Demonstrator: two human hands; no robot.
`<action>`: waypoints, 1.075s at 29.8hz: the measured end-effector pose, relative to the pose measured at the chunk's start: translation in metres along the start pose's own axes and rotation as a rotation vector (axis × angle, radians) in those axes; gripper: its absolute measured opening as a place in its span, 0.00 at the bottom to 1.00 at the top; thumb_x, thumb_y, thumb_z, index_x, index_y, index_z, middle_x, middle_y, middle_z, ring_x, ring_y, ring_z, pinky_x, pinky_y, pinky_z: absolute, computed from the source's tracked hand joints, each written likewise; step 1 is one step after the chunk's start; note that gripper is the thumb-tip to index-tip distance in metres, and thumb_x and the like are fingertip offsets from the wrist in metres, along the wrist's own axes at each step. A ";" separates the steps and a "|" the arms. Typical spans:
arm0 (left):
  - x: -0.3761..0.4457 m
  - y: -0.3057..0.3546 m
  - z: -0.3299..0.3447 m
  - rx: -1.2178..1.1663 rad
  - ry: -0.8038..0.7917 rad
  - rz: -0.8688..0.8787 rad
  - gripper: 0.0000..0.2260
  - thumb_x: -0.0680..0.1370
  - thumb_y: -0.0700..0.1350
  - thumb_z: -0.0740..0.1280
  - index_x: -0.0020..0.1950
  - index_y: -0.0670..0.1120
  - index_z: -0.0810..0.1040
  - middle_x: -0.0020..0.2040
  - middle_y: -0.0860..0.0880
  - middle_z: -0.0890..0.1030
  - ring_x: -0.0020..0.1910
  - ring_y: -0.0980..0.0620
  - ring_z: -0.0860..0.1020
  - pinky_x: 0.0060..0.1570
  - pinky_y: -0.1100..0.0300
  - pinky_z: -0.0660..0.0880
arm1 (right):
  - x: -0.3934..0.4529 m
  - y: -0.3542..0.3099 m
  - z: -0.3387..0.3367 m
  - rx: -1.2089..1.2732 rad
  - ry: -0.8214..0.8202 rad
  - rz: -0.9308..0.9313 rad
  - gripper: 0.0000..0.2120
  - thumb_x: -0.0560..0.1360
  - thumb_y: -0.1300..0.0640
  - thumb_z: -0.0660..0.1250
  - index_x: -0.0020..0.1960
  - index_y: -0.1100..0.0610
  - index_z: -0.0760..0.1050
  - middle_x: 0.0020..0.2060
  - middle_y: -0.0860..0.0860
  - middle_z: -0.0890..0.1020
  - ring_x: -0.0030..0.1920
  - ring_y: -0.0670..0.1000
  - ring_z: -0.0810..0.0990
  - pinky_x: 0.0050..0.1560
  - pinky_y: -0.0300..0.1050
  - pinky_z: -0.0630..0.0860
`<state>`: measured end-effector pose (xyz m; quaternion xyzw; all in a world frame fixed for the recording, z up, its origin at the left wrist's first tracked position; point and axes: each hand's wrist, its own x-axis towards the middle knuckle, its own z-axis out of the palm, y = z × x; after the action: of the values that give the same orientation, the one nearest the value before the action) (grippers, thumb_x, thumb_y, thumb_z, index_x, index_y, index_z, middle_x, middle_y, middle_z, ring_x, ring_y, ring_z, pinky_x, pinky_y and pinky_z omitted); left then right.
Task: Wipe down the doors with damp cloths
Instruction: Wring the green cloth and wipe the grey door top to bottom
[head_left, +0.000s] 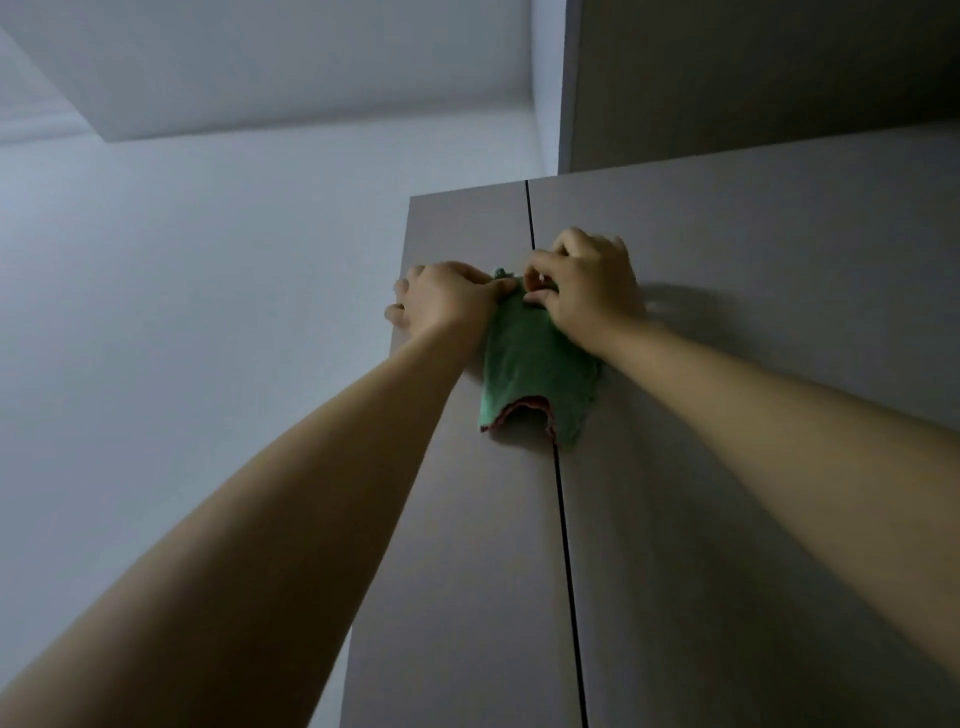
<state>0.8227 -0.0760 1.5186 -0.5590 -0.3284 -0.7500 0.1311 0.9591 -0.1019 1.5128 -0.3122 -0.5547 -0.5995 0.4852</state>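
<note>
- Pale wall (208, 312) and ceiling flank two tall grey-brown flat cabinet doors (727, 467).
- Crumpled green cloth with reddish hem (530, 374) lies high across their seam.
- Left hand (447, 301) and right hand (587, 286) both pinch its upper edge.

no readable text, label or number shows on anything.

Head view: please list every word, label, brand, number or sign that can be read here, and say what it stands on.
None: no readable text shows anywhere in this view.
The green cloth, held by the left hand and right hand, shows no tag or print.
The left door, right door, upper cabinet panel and wall are plain, unmarked surfaces.
</note>
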 end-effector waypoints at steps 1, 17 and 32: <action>0.002 0.000 0.001 0.029 0.017 0.003 0.12 0.69 0.63 0.71 0.37 0.56 0.77 0.51 0.52 0.70 0.58 0.47 0.64 0.57 0.51 0.60 | -0.001 -0.001 0.000 -0.094 0.043 -0.017 0.08 0.75 0.52 0.68 0.48 0.57 0.80 0.47 0.55 0.73 0.51 0.59 0.70 0.50 0.48 0.59; 0.025 -0.062 -0.014 -0.219 -0.206 -0.196 0.28 0.71 0.67 0.66 0.49 0.41 0.75 0.51 0.42 0.78 0.43 0.46 0.75 0.42 0.57 0.70 | -0.017 -0.041 0.023 -0.054 -0.124 0.325 0.17 0.80 0.52 0.59 0.64 0.61 0.71 0.66 0.58 0.67 0.66 0.59 0.62 0.66 0.50 0.57; 0.020 -0.077 -0.014 -0.289 -0.349 -0.239 0.38 0.69 0.74 0.60 0.58 0.40 0.74 0.48 0.45 0.74 0.43 0.47 0.74 0.46 0.54 0.70 | -0.014 -0.066 0.028 -0.496 -0.183 0.096 0.28 0.81 0.44 0.52 0.67 0.66 0.65 0.60 0.59 0.70 0.60 0.58 0.64 0.60 0.50 0.52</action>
<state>0.7620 -0.0241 1.5085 -0.6499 -0.2993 -0.6917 -0.0983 0.8978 -0.0771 1.4811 -0.5002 -0.4172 -0.6628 0.3695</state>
